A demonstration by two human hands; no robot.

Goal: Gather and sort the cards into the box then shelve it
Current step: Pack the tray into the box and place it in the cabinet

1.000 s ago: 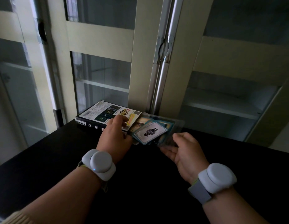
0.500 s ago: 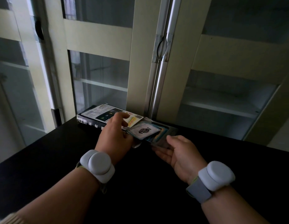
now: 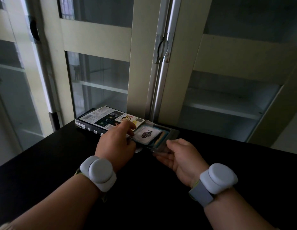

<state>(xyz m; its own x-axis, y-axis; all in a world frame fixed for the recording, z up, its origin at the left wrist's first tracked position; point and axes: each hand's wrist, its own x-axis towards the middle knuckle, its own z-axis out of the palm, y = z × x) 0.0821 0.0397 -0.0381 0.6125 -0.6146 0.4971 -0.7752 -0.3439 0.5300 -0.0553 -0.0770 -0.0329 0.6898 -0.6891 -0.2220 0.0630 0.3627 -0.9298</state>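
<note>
Our right hand [image 3: 181, 156] reaches forward over the black tabletop [image 3: 45, 163], thumb on top and fingers underneath, pinching the near right edge of a clear plastic tray [image 3: 162, 145]. Our left hand [image 3: 116, 141] comes in beside it, fingers curled at the tray's left edge, the forefinger stretched over the card stack; we cannot tell whether it grips a card or only touches it. Each wrist carries a grey round band, the left one [image 3: 98, 173] and the right one [image 3: 217, 178].

The cards [image 3: 147, 134] lie in the tray as a loose, slightly fanned pile; the top one is pale with a dark emblem, and teal-edged cards show beneath it on the right. The tray sits lifted just above the tabletop, near its far edge.

Just left of the tray and touching it lies the box [image 3: 103, 121], flat, dark-sided, with a printed label facing up, its far end close to the cabinet.

Beyond stands a cream cabinet [image 3: 144, 63] with glass doors, a metal handle [image 3: 162, 47] at the centre, and pale shelves [image 3: 224, 108] behind the glass.
</note>
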